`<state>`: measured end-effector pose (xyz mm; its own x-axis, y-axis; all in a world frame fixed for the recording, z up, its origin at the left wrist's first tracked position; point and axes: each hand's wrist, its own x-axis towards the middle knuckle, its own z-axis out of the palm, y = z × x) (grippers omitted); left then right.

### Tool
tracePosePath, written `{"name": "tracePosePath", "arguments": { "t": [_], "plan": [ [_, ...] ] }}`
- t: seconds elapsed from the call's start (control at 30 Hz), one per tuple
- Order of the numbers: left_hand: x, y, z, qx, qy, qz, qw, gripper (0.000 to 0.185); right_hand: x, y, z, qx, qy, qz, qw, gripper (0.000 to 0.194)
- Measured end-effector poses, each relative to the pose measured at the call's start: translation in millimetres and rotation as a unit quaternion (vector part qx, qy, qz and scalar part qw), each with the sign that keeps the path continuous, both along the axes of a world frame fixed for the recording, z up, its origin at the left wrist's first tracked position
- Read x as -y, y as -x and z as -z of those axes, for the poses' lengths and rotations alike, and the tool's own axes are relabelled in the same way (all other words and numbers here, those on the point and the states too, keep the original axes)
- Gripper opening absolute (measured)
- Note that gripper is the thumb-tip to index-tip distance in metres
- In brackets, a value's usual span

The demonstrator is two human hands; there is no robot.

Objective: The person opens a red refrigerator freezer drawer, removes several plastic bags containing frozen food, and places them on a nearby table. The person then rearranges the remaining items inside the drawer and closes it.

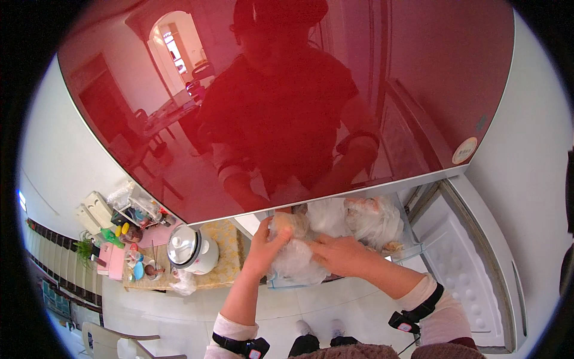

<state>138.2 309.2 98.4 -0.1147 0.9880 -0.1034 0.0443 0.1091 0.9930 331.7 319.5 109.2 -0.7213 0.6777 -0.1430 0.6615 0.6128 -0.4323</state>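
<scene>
My left hand (266, 247) grips a clear plastic bag (289, 223) with pale brown food inside, over a pulled-out freezer drawer (410, 252). On the right, the fingers of my right hand (340, 255) touch the plastic beside that bag; their tips are partly lost in it, so I cannot tell whether they grip. Below and between both hands bulges a whitish plastic bag (297, 262) at the drawer's front. Farther in lie another white bag (327, 216) and a clear bag with reddish contents (374, 217).
The glossy red upper refrigerator door (287, 112) overhangs the drawer. To the right stands the open lower freezer door (468, 269). A rice cooker (193, 249) sits on a cloth-covered table (228, 251) at left. At lower left is a chair (121, 336).
</scene>
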Motion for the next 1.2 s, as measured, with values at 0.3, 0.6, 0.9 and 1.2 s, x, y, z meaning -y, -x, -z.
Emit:
{"name": "tracePosePath", "arguments": {
  "t": [0.3,0.6,0.9,1.2],
  "plan": [
    [0.8,5.7,7.5,-0.033,-0.004,-0.005,0.999,0.037,7.5,-4.0,10.5,-0.083,-0.078,-0.039,0.993,0.026],
    [12.9,19.5,17.4,0.183,-0.029,0.034,0.982,0.018,0.5,-16.1,22.4,-0.234,0.053,-0.007,0.971,0.025],
    [13.5,22.3,24.3,0.217,-0.059,0.04,0.973,0.013,-0.6,-19.2,27.0,-0.27,0.053,0.032,0.961,0.031],
    [-28.1,-14.9,15.4,0.149,-0.115,-0.138,0.973,0.018,10.4,-26.5,23.2,-0.277,-0.033,0.15,0.949,0.042]
  ]
}}
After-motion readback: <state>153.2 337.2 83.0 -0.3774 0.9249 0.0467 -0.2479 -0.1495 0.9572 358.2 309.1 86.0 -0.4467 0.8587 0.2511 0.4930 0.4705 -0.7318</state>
